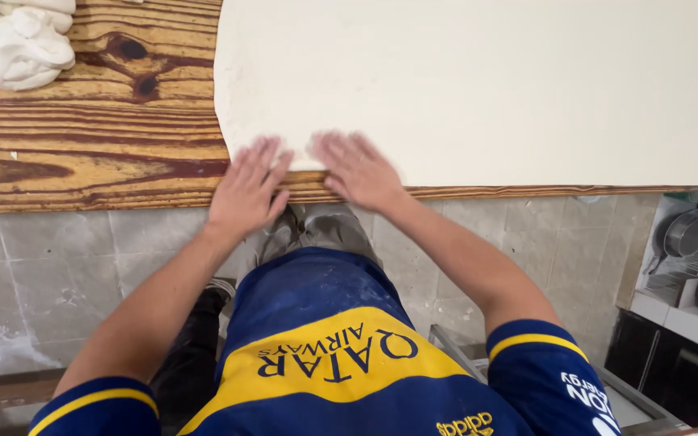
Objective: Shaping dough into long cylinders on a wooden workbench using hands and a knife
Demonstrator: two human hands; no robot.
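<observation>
At the near edge of a long wooden table (98,145), a person stands with both bare hands laid flat on a wide sheet of pale dough (478,81). The sheet is rolled thin and smooth, covers most of the right part of the tabletop, and runs out of view at the top and right. Its lower left corner lies right at the table's front edge, and that is where the hands rest.

The left hand (248,190) is spread open, palm down, fingers pointing away from the body; the fingertips touch the dough's corner while the heel of the hand sits on bare wood at the table's edge. It grips nothing. The right hand (359,171) is also open and flat, palm down, fingers fanned out over the dough's lower edge, just beside the left hand but not touching it. It too grips nothing and only presses on the sheet.

At the far left corner of the table, well apart from the hands, lies a heap of white dough lumps (19,40). The wood has a bold dark grain with knots.

Below the table is a grey tiled floor (66,266). The person wears a blue shirt (341,363) with yellow trim. At the lower right, a white shelf (688,266) holds metal pots.
</observation>
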